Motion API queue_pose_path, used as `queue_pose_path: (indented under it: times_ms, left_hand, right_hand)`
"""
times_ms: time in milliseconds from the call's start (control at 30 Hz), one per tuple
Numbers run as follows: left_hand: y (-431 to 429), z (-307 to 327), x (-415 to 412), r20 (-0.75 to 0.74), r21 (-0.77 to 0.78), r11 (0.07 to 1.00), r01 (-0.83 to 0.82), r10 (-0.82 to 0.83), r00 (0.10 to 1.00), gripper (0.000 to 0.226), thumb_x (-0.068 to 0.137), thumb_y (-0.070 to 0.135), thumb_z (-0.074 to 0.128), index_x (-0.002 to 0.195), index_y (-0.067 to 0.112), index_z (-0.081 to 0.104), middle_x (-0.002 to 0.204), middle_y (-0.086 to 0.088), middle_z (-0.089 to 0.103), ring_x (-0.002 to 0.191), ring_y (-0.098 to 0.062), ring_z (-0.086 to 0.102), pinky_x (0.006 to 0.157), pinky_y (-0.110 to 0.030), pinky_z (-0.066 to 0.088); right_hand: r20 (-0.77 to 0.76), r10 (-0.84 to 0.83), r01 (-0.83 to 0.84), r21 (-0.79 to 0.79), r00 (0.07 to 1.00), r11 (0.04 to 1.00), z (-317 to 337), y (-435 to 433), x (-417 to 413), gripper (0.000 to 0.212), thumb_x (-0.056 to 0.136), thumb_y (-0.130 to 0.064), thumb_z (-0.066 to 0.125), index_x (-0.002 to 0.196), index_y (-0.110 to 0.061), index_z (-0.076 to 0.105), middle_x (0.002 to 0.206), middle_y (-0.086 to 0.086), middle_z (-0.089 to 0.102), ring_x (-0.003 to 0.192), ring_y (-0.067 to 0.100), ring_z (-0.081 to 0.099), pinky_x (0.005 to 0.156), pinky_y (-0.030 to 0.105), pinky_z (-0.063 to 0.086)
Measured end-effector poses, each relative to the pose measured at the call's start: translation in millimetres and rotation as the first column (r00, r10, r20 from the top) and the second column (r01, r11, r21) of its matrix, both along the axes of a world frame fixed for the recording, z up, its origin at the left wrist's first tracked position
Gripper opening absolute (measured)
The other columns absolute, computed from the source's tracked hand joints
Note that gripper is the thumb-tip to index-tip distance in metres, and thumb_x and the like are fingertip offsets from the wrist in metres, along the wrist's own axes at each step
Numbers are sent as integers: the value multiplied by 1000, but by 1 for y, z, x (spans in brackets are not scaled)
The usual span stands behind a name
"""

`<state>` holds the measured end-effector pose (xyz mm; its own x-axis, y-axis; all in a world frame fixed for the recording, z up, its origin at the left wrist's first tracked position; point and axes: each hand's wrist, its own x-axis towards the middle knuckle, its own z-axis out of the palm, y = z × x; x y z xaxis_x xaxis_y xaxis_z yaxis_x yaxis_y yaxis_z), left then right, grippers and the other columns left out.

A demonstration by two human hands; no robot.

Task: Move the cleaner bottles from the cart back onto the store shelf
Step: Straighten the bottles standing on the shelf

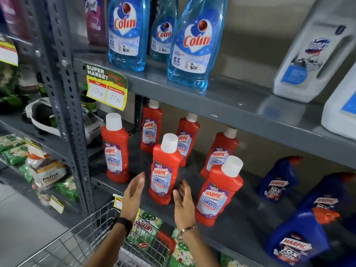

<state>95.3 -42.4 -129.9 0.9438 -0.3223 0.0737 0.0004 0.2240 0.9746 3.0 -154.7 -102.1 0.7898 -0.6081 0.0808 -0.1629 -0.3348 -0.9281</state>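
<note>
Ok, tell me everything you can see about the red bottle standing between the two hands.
The red bottle looks like glossy plastic, with a plain white screw cap and a label reading Harpic Bathroom Cleaner. It stands upright, cap on, near the front edge of the grey shelf, among five other bottles of the same kind. The left hand and right hand are open on either side of it; neither clearly touches it.
</note>
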Motion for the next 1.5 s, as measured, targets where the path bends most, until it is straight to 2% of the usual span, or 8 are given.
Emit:
queue_pose_path:
  times_ms: [200,433,600,767,1033,1167,1367,1500]
  left_hand:
    - [-2,49,-45,139,-144,978,-152,172,975,30,91,37,39,108,24,60,106,20,67,110,1,56,98,-23,44]
    - [-64,190,-123,477,-325,940,-102,257,840,41,88,36,37,110,11,60,110,22,65,112,-6,56,94,-14,42]
    - [-109,289,-162,785,-278,950,-138,308,537,35,91,29,37,123,21,49,130,9,53,130,-11,42,111,-40,30]
    - [-162,354,-171,934,-207,927,-313,282,218,49,94,36,26,137,13,34,146,-6,38,138,-12,25,117,-33,11]
    - [-201,387,-172,986,-97,853,-513,153,69,59,94,43,9,142,8,13,152,-16,21,140,-19,8,115,-26,-11]
    - [-206,381,-174,993,-66,836,-545,108,47,59,94,41,14,142,7,6,151,-14,17,139,-20,9,115,-26,-9]
    - [-211,369,-174,995,-43,843,-537,85,54,58,94,43,11,142,10,4,150,-11,15,139,-19,9,115,-25,-11]
    - [-212,372,-178,996,-53,844,-534,83,32,60,94,46,6,143,11,5,151,-9,10,140,-18,7,114,-26,-9]
  right_hand:
    - [194,-45,41,23,980,999,42,8,-46,41,94,-19,40,131,-32,31,134,-9,42,113,-2,46,81,-8,33]
    - [538,-3,164,-252,843,954,164,0,-115,54,81,-67,31,130,-45,35,138,-34,32,129,-10,33,105,6,26]
    - [669,21,514,-589,743,624,261,-54,-159,43,94,-41,28,136,-33,31,144,-10,42,133,3,33,112,22,25]
    - [795,-85,787,-570,601,233,336,-112,-174,46,96,-31,30,137,-13,36,147,5,35,139,18,25,116,26,16]
    - [819,-276,833,-545,503,-96,365,-164,-179,50,97,-34,25,141,-12,29,151,8,28,142,18,14,117,33,2]
    - [803,-345,840,-538,486,-68,345,-175,-176,54,96,-36,26,143,-12,19,151,5,18,143,5,-12,118,31,-2]
    - [773,-330,799,-595,541,-84,331,-183,-177,56,96,-39,21,144,-11,17,152,6,21,142,2,-16,118,28,-6]
    - [822,-215,849,-513,528,125,338,-162,-187,54,96,-40,22,141,-11,27,151,10,29,144,10,5,119,28,3]
